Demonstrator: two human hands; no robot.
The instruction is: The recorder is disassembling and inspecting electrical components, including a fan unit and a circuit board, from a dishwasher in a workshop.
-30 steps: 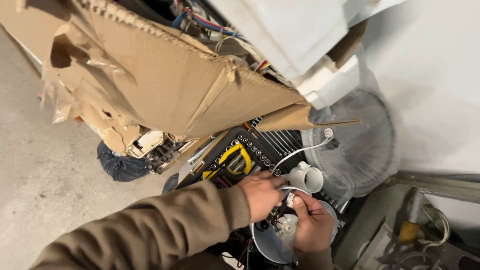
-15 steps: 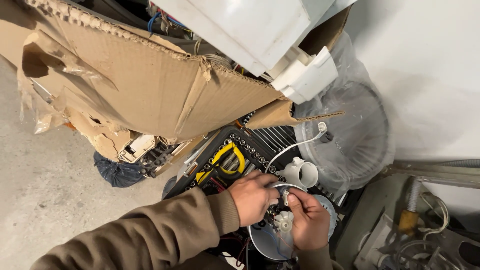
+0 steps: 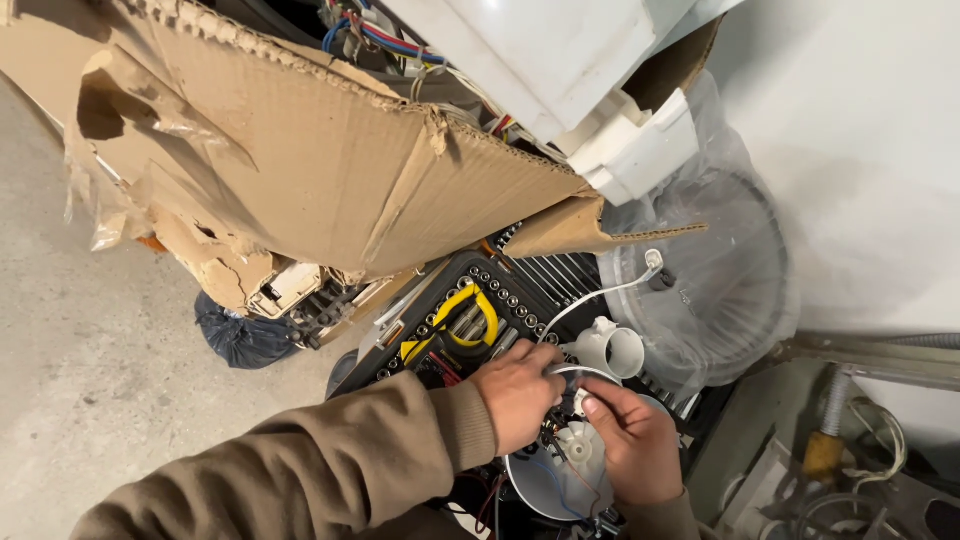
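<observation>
Floor left is bare concrete with a dark bag [image 3: 240, 340] bunched against a torn cardboard box [image 3: 330, 170] that overhangs most of the work area; coloured wires [image 3: 370, 35] and a white plastic housing [image 3: 560, 70] sit on top of it. Under the box edge lies an open socket set case [image 3: 480, 310], black tray, yellow tool in the middle, rows of sockets seated; no gaps that I can make out from here. Progress, as a judgement: the small fan unit [image 3: 560, 470] is already opened up, white impeller exposed in a round pale shell, thin wires trailing out, so disassembly looks well under way; the impeller and its motor are seated in the shell, not yet out. The unit sits low centre, right in front of the case, between both hands. Left hand [image 3: 518, 395], brown sleeve, comes in from lower left, knuckles up, fingers curled down onto the rim of the shell near a metal ring; what exactly they pinch is hidden. Right hand [image 3: 635, 445] comes from below, palm cupping the shell's right side, thumb pressed toward the impeller hub, other fingers wrapped underneath. Further right a white cup-shaped part [image 3: 615, 350] with a cable, then a clear plastic fan guard in a bag [image 3: 720, 280] against the wall.
</observation>
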